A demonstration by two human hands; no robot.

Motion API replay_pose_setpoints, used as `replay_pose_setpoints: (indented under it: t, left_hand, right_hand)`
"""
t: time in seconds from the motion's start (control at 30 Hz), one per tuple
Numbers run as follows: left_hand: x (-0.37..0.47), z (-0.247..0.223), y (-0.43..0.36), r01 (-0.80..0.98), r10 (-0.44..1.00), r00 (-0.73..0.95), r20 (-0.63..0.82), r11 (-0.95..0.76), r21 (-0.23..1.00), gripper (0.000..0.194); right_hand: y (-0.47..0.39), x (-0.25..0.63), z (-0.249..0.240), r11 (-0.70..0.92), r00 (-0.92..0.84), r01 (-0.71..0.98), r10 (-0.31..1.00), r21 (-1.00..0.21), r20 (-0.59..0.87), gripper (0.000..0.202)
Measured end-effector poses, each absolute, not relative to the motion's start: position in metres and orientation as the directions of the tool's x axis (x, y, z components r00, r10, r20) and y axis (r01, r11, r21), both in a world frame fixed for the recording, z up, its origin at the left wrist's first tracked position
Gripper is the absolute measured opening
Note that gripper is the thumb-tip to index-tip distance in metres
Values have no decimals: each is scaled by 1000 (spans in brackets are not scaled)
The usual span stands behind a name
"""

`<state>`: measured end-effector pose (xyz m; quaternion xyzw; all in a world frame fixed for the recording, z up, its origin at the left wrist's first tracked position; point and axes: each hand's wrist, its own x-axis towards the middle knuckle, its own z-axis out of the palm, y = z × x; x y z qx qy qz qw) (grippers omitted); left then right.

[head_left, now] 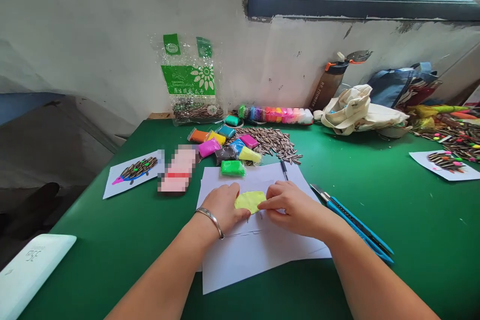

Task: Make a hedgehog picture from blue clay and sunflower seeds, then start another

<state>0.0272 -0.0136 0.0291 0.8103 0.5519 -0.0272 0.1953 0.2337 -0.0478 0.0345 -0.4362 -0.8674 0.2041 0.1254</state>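
Observation:
A flattened oval of yellow modelling clay (249, 202) lies on white paper (240, 265) in front of me. My left hand (222, 206), with a silver bangle at the wrist, holds its left end, thumb below and fingers above. At the other end, the curled fingers of my right hand (288, 206) press on the clay's right edge. Short pen lines show on the paper just under the clay. Beyond my right hand lies a black pen (284, 170), partly hidden. Blue-handled scissors (337, 207) and a blue utility knife (362, 227) lie right of the paper.
Coloured clay packets (232, 168) and loose sunflower seeds (275, 141) lie behind the paper. A seed bag (193, 85) leans on the wall. Hedgehog pictures lie left (137, 172) and right (446, 164). A bottle (328, 85) and cloth bag (354, 110) stand at the back; a white device (37, 270) sits front left.

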Motion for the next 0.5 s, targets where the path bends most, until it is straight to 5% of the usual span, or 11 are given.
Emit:
replay_pose_setpoints:
  t: [0.5]
  left_hand:
    - [27,29,-13,908,880,394,-266,-327,263,34]
  right_hand:
    - [-44,238,35,510,-562,738,827,-443,16,27]
